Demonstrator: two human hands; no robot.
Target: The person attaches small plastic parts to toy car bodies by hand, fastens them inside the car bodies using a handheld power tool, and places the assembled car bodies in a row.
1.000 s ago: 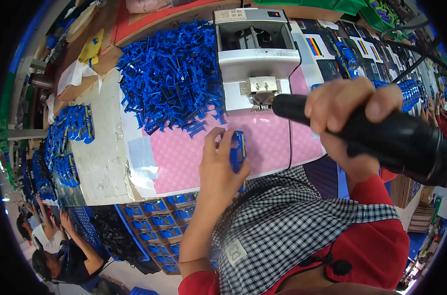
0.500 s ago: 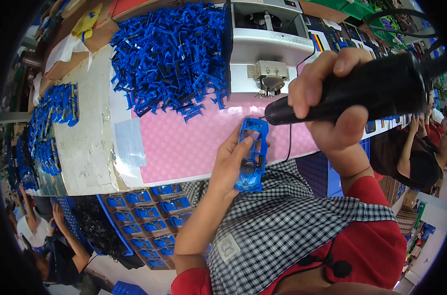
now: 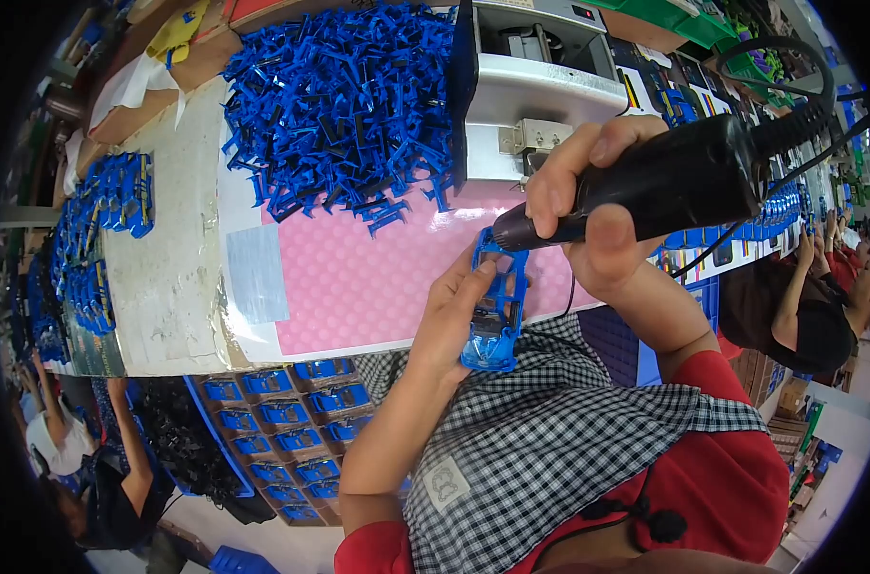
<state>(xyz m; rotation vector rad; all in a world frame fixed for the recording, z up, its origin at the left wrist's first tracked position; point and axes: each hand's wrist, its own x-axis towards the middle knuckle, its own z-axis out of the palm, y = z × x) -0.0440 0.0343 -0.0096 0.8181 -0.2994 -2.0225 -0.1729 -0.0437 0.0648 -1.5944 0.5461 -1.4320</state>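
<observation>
My left hand point(image 3: 451, 311) is closed on a blue plastic toy car body point(image 3: 493, 335), its thumb lying over the open middle of the shell. The car stands lengthwise at the front edge of the bench, over my checked apron. In my right hand point(image 3: 588, 191) is a black corded electric screwdriver point(image 3: 669, 187), fingers wrapped round its barrel. Its nose meets the far end of the car body and hides the bit and whatever lies under it.
A heap of small blue plastic parts point(image 3: 339, 105) covers the far side of the pink mat point(image 3: 358, 287). Beside it stands a metal machine point(image 3: 545, 86). More blue car bodies point(image 3: 114, 206) lie at left. Below the bench edge is a divided box point(image 3: 330, 430) of cars. People work on both sides.
My right hand has brought the electric screwdriver left and down, from just beside the car's far end onto it. My left hand still holds the car body in nearly the same place.
</observation>
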